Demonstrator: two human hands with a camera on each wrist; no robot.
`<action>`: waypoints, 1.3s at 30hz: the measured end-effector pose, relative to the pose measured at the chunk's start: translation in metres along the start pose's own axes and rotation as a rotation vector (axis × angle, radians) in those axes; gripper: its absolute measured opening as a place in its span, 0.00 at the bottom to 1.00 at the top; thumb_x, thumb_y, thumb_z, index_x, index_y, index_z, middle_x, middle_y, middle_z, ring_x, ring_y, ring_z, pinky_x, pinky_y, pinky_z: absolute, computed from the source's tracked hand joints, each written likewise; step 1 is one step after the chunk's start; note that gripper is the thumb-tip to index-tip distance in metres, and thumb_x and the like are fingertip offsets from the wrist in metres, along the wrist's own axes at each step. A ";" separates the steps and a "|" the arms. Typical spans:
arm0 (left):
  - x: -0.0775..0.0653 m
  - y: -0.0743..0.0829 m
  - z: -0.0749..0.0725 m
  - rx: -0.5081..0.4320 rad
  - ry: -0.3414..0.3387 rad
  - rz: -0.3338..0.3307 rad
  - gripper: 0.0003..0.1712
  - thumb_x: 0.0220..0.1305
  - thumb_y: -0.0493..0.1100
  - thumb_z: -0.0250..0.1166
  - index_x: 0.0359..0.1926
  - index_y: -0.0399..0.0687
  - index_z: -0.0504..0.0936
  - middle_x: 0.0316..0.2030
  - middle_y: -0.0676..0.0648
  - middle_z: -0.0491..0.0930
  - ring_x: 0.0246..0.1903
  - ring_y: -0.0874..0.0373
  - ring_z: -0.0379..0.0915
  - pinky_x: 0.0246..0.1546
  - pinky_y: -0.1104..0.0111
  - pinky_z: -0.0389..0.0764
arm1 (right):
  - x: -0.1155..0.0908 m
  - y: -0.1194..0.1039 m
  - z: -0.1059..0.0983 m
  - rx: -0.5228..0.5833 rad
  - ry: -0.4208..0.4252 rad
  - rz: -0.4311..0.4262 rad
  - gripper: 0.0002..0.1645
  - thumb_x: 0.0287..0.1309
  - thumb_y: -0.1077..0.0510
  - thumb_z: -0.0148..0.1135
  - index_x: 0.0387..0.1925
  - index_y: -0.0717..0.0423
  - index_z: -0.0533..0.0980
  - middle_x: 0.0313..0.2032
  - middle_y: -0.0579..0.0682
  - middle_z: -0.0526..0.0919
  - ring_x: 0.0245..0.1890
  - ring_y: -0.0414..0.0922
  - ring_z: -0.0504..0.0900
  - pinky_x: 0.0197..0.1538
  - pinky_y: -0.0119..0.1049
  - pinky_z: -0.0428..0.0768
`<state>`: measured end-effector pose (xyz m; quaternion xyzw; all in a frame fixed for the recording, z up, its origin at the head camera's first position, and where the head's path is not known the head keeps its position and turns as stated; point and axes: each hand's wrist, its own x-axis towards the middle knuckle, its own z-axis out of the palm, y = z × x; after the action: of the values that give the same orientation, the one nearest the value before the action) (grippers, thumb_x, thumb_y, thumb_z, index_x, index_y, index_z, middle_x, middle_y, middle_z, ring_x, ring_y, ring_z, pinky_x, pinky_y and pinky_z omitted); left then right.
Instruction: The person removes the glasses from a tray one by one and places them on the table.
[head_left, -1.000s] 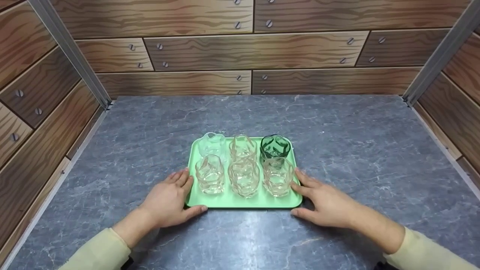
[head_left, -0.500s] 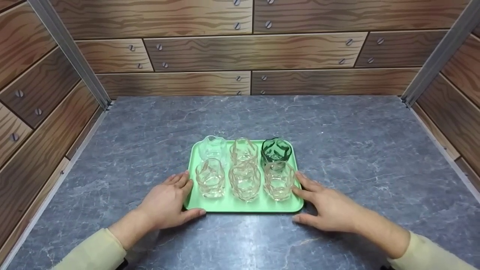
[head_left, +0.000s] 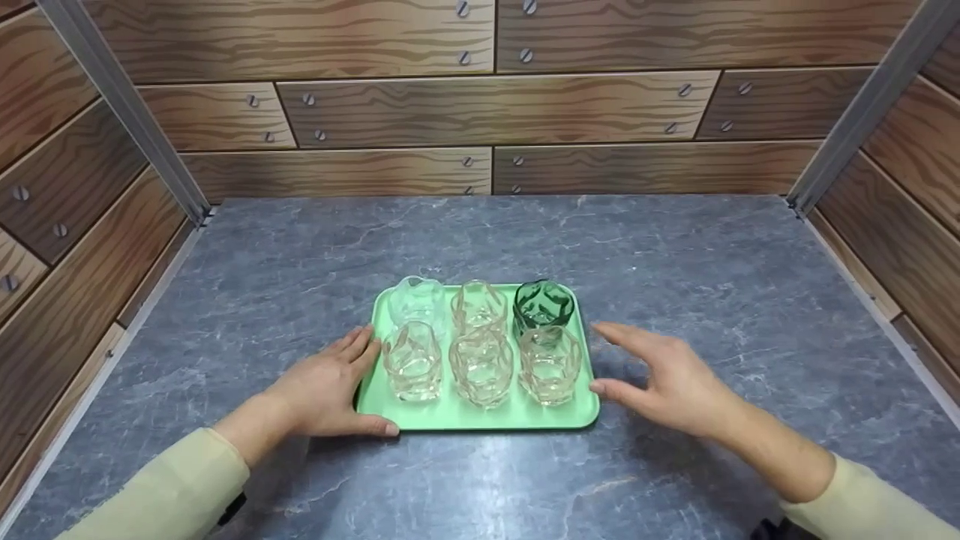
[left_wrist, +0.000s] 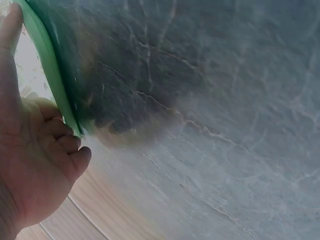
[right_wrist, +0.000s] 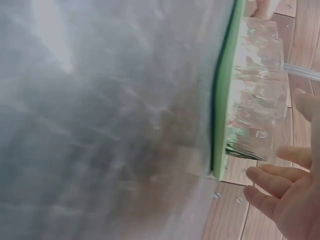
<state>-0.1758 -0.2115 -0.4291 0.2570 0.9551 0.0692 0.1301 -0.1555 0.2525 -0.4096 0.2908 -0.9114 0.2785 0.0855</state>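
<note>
A green tray [head_left: 480,420] lies on the table and bears several faceted drinking glasses in two rows. A dark green glass [head_left: 544,300] stands at its back right, a pale clear glass [head_left: 418,304] at its back left. The others have a faint pinkish tint, such as the front middle glass [head_left: 481,367]. My left hand [head_left: 322,394] rests against the tray's left edge, fingers along the side and thumb at the front left corner. My right hand [head_left: 675,379] is off the tray's right side, fingers extended and thumb apart, holding nothing.
The grey marbled table [head_left: 690,255] extends around the tray on all sides. Wood-patterned walls [head_left: 390,112] enclose it at the back and sides. Metal posts [head_left: 862,112] stand at the back corners.
My right hand has let go of the tray's right edge and moved off to the right. My left hand stays at the left edge. The view has shifted slightly.
</note>
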 end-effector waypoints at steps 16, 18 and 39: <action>0.001 0.001 0.001 0.100 0.000 0.040 0.78 0.55 0.90 0.56 0.81 0.28 0.54 0.81 0.27 0.48 0.80 0.33 0.47 0.76 0.44 0.61 | 0.036 -0.019 0.017 0.047 -0.150 0.034 0.58 0.52 0.30 0.79 0.78 0.48 0.69 0.66 0.53 0.80 0.58 0.54 0.82 0.59 0.60 0.82; 0.001 0.001 0.001 0.103 0.005 0.041 0.79 0.54 0.90 0.56 0.81 0.28 0.55 0.80 0.27 0.48 0.80 0.33 0.47 0.76 0.44 0.61 | 0.037 -0.018 0.020 0.058 -0.136 0.039 0.58 0.51 0.31 0.80 0.78 0.49 0.69 0.65 0.52 0.80 0.57 0.53 0.83 0.58 0.58 0.82; 0.002 0.002 0.003 0.104 0.025 0.046 0.79 0.54 0.90 0.57 0.80 0.27 0.55 0.80 0.26 0.48 0.80 0.33 0.48 0.77 0.46 0.61 | 0.039 -0.015 0.028 0.106 -0.145 0.012 0.52 0.50 0.35 0.83 0.72 0.50 0.75 0.60 0.47 0.82 0.54 0.46 0.82 0.57 0.52 0.83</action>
<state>-0.1758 -0.2085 -0.4325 0.2844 0.9528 0.0257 0.1029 -0.1786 0.2080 -0.4131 0.3089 -0.9009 0.3049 0.0022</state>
